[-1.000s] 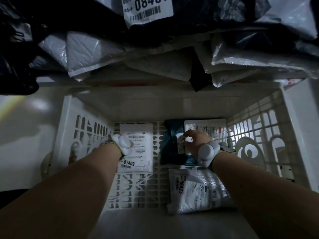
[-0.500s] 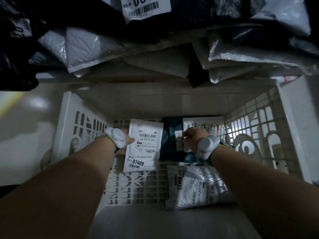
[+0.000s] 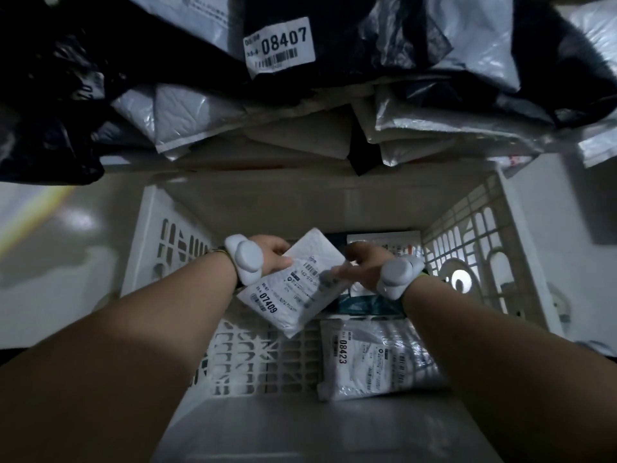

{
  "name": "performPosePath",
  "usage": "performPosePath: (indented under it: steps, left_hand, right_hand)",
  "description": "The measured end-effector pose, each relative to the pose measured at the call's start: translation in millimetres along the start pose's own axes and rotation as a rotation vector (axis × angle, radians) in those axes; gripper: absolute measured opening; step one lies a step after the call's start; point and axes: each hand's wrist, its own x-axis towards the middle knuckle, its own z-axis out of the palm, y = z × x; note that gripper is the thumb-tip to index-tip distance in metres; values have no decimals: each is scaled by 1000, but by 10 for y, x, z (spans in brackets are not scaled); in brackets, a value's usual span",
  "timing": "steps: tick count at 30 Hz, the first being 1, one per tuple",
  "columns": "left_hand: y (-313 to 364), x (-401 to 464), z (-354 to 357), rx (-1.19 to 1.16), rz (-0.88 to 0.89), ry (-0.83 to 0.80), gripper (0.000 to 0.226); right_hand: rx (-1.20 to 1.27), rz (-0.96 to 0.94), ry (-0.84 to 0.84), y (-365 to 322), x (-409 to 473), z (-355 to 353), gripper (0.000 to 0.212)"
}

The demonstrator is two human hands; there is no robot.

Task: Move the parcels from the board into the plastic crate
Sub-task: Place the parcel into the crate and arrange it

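While tilted over the crate [image 3: 494,228], parcel 07409 [image 3: 293,289] sits pinched in the left hand [image 3: 270,259]. Right hand [image 3: 364,265] grip looks loose beside it, likely repositioning it

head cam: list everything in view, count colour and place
crate: 1, white, centre, below the pile
07409 parcel: 1, white, tilted, held above the crate floor
08423 parcel: 1, clear-white, crate floor, near right
teal parcel: 1, dark teal, crate floor, partly hidden
far parcel: 1, white label, crate's far right, mostly hidden
08407 parcel: 1, black, top of pile
other piled parcels: several, grey, white, black, across the top
left hand: grips 07409 parcel
right hand: touches its right edge
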Motion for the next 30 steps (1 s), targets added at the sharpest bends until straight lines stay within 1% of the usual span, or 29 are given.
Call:
performPosePath:
  steps: [2, 3, 6, 8, 10, 12, 13, 15, 17, 19, 20, 22, 24, 25, 27, 28, 30]
  left_hand:
    - [108, 15, 96, -19, 59, -2, 25]
    - [153, 30, 140, -17, 90, 5, 22]
    - [242, 70, 204, -37, 131, 72, 13]
    - [264, 108, 206, -88, 115, 136, 7]
    - [263, 132, 175, -109, 76, 195, 14]
    - [215, 172, 139, -48, 0, 225, 29]
    - [184, 182, 126, -18, -28, 219, 30]
    - [133, 164, 132, -18, -72, 188, 23]
    - [89, 169, 179, -142, -127, 135, 27]
    - [67, 133, 255, -325, -217, 48, 36]
    - [48, 138, 299, -386, -249, 12, 38]
    - [16, 166, 373, -454, -257, -20, 35]
    - [-4, 200, 413, -488, -227, -2, 33]
    - [-16, 226, 420, -499, -220, 6, 32]
    - [-22, 244, 413, -490, -214, 2, 30]
    - [-19, 248, 410, -484, -212, 1, 27]
    - [-4, 268, 406, -498, -218, 21, 21]
  right_hand:
    - [46, 4, 10, -40, -42, -29, 41]
    - [80, 22, 25, -34, -63, -50, 38]
    - [198, 61, 71, 85, -80, -68, 33]
    - [247, 94, 72, 175, -95, -91, 32]
    - [288, 127, 60, 259, -79, -116, 37]
    - [259, 176, 37, 309, -89, -166, 38]
    - [231, 204, 35, 340, -74, -186, 42]
    - [198, 277, 59, 388, -40, -208, 52]
    - [191, 329, 97, 472, 48, -199, 61]
    - [280, 357, 135, 521, 92, -190, 68]
    - [365, 368, 148, 524, 104, -181, 65]
    - [505, 358, 144, 503, 87, -183, 52]
    - [495, 363, 152, 555, 121, -165, 50]
    - [420, 363, 135, 549, 124, -168, 52]
    - [62, 407, 61, 537, 120, -189, 57]
    - [-71, 423, 52, 530, 128, -199, 61]
    - [-197, 428, 52, 496, 119, -219, 69]
